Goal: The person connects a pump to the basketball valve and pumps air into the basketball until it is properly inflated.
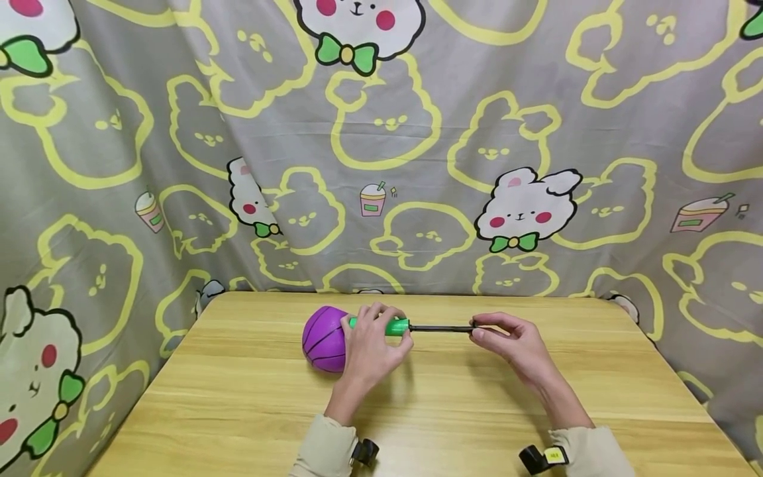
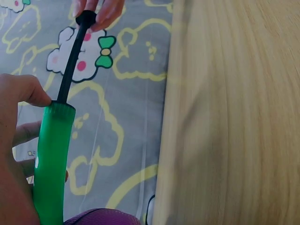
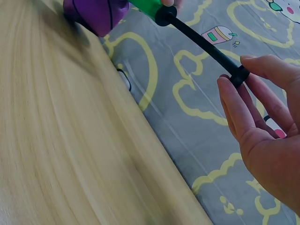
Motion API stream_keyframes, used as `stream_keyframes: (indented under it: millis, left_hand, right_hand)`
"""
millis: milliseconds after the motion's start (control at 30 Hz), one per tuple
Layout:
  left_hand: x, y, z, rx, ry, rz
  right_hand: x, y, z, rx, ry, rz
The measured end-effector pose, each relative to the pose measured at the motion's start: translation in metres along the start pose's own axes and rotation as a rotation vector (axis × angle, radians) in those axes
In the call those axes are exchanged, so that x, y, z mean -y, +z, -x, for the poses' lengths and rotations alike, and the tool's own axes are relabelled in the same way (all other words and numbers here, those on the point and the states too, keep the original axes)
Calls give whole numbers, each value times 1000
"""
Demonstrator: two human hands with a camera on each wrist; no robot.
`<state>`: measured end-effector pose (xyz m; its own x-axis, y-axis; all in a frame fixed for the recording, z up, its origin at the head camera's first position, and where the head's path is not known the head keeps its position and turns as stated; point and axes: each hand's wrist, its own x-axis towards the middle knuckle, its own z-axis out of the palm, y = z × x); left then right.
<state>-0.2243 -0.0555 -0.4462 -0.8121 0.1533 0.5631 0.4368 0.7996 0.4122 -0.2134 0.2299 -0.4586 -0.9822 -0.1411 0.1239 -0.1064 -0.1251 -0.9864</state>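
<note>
Through my head view, the left hand (image 1: 371,348) grips the green pump (image 2: 54,159), purple ball (image 1: 324,339) at its nine o'clock; toward three, the right hand (image 1: 517,343) pinches the black handle (image 3: 239,76) between thumb and fingertips.

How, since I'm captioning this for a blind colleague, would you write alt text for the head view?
A person's left hand grips a green pump while their right hand pinches the end of its extended black rod. A purple ball is at the pump's other end; a wooden table lies below, a cartoon-patterned cloth behind.
</note>
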Motion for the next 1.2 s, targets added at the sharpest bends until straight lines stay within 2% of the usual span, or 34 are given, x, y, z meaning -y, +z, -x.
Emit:
stream_keyframes:
  millis: [367,600,933,1200]
  left_hand:
    - [-6,5,2,5,16,0]
    - [-10,8,3,19,47,-40]
    - [-16,14,9,50,51,-77]
    - [-20,16,10,45,62,-43]
  right_hand:
    - [-8,11,1,-2,-50,-6]
    - [-15,28,-1,-33,-42,-21]
    - [-25,54,0,-55,-26,-64]
    - [-20,57,0,-37,-27,-22]
